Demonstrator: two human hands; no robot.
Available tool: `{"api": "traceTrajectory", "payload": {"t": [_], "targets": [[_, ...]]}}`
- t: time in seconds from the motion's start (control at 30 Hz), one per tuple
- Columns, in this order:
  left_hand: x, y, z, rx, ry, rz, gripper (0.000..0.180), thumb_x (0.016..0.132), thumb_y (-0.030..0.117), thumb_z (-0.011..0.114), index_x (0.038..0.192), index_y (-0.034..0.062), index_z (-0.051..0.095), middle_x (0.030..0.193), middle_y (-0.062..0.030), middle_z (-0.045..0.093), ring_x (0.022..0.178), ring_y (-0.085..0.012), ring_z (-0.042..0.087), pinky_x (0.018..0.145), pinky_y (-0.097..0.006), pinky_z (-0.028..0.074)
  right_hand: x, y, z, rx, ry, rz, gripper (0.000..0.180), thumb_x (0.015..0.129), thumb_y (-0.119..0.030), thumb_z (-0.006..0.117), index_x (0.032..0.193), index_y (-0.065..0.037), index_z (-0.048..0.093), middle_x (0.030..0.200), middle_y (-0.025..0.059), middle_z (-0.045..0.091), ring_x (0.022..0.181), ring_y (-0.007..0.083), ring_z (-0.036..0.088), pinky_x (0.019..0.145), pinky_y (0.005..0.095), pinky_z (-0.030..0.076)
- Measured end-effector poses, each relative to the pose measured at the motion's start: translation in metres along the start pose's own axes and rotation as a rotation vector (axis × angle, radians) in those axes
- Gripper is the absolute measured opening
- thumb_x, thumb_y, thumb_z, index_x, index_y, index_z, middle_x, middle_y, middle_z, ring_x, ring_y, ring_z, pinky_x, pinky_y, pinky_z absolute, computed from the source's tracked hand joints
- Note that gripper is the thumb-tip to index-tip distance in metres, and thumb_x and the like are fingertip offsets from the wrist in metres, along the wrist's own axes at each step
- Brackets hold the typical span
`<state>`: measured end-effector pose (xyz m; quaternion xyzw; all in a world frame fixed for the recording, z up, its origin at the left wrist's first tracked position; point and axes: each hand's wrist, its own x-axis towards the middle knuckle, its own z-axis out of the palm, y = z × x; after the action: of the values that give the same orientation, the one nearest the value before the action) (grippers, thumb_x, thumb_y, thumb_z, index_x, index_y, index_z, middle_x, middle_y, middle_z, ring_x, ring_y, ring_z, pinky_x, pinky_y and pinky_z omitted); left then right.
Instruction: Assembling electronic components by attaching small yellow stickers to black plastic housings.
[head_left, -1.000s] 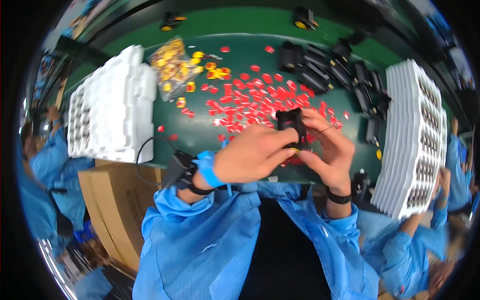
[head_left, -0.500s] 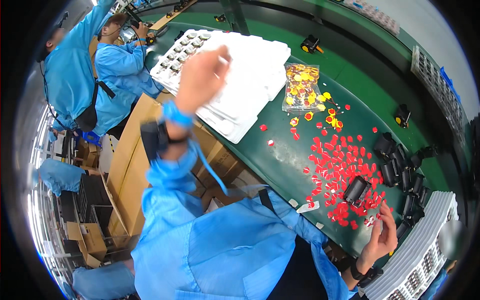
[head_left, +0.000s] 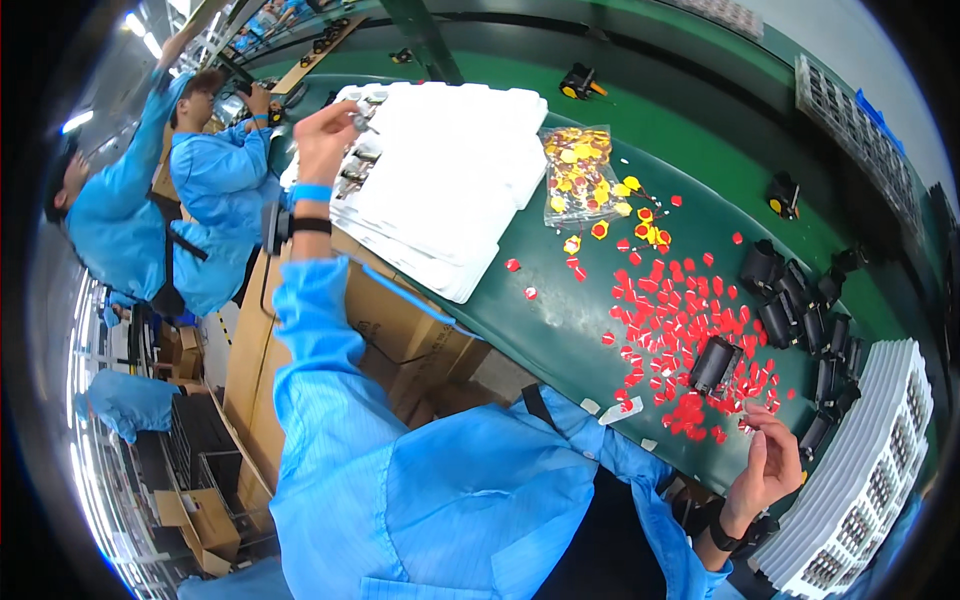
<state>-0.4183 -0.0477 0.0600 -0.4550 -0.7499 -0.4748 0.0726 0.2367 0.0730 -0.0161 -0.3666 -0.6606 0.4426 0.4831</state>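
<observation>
My left hand [head_left: 325, 143] reaches to the far left, over the white foam tray [head_left: 440, 150]. Its fingers are closed on a small metallic part [head_left: 360, 122], beside a row of similar parts [head_left: 355, 172] in the tray. At the near right, my right hand [head_left: 768, 465] is held with curled fingers at the edge of many loose red discs [head_left: 670, 310]. A tiny pale piece [head_left: 746, 425] shows at its fingertips; what it is, I cannot make out. A black cylindrical housing [head_left: 716, 366] lies on the discs, just beyond the right hand.
A clear bag of yellow and red pieces [head_left: 580, 175] lies beyond the discs. Several black housings [head_left: 790, 305] cluster at the right, by stacked white trays [head_left: 860, 470]. Cardboard boxes [head_left: 250, 390] stand left of the green table [head_left: 545, 330]. Two people in blue work at the far left.
My left hand has moved left across the white tray and is now on a metallic part. My right hand stays beside the discs. The whole view has shifted slightly.
</observation>
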Motion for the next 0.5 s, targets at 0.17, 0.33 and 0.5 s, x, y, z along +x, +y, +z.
{"api": "traceTrajectory", "payload": {"t": [0.17, 0.33, 0.5], "targets": [[-0.100, 0.190, 0.085, -0.078, -0.485, 0.566, 0.022, 0.073, 0.004, 0.067, 0.095, 0.0011, 0.070, 0.081, -0.0095, 0.068, 0.067, -0.0255, 0.064, 0.064, -0.034, 0.052, 0.003, -0.039, 0.030, -0.129, -0.281, -0.048, 0.034, 0.078, 0.001, 0.069, 0.111, 0.010, 0.064, 0.114, 0.0293, 0.068, 0.108, 0.0389, 0.068, 0.097, 0.0421, 0.051], [-0.196, 0.261, 0.180, -0.526, -0.781, 0.895, 0.033, 0.058, 0.008, 0.067, 0.090, -0.0016, 0.069, 0.076, -0.0087, 0.056, 0.062, -0.0231, 0.054, 0.055, -0.035, 0.042, 0.027, -0.037, 0.060, -0.044, -0.673, -0.220, 0.075, 0.070, -0.015, 0.088, 0.134, 0.006, 0.055, 0.140, 0.0309, 0.050, 0.127, 0.0433, 0.055, 0.104, 0.0452, 0.047], [-0.209, 0.282, 0.222, -0.674, -0.877, 0.837, 0.032, 0.061, 0.005, 0.071, 0.092, -0.0010, 0.070, 0.082, -0.0104, 0.061, 0.069, -0.0253, 0.060, 0.061, -0.036, 0.048, 0.012, -0.030, 0.024, -0.061, -0.527, -0.159, 0.067, 0.068, -0.009, 0.086, 0.127, 0.007, 0.060, 0.130, 0.0273, 0.060, 0.118, 0.0415, 0.062, 0.100, 0.0424, 0.050]]}}
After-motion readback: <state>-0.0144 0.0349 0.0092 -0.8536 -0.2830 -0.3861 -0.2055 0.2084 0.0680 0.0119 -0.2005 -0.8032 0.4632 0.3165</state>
